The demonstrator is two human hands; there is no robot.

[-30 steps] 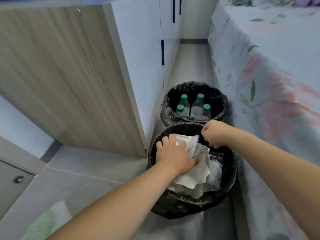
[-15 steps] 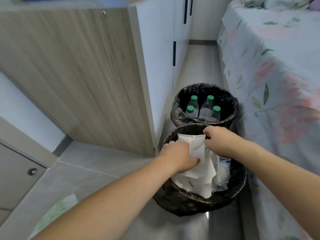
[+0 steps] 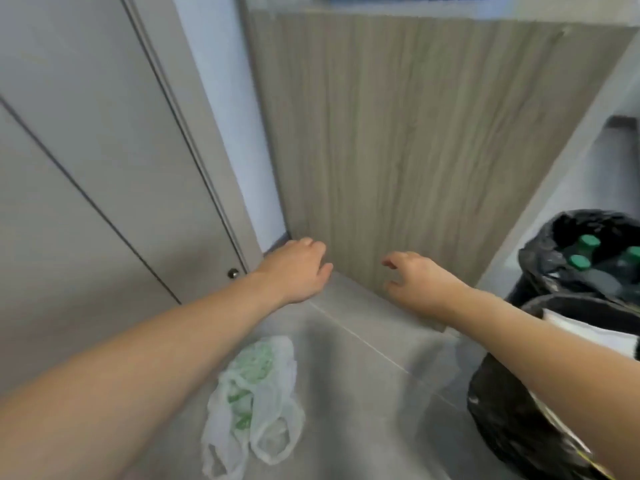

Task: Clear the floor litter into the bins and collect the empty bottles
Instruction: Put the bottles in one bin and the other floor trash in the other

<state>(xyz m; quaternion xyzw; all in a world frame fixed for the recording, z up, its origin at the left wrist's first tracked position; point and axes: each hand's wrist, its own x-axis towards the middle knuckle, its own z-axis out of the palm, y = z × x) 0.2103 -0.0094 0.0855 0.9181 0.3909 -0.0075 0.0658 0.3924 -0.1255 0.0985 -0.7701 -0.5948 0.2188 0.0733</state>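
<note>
A crumpled plastic bag point(image 3: 254, 400), white with green print, is lying on the grey floor point(image 3: 349, 368) under the left forearm. Above it the left hand point(image 3: 298, 268) is hovering empty with fingers loosely curled; the right hand point(image 3: 420, 282) is doing likewise, fingers spread and bent. At the right, the near bin point(image 3: 512, 414) is holding white paper point(image 3: 588, 332), and the far bin point(image 3: 540, 251) is holding green-capped bottles point(image 3: 583, 265). A wood-grain panel point(image 3: 415, 133) is standing behind.

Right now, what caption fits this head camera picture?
Both empty hands, left and right, reach over a plastic bag beside two bins.
</note>
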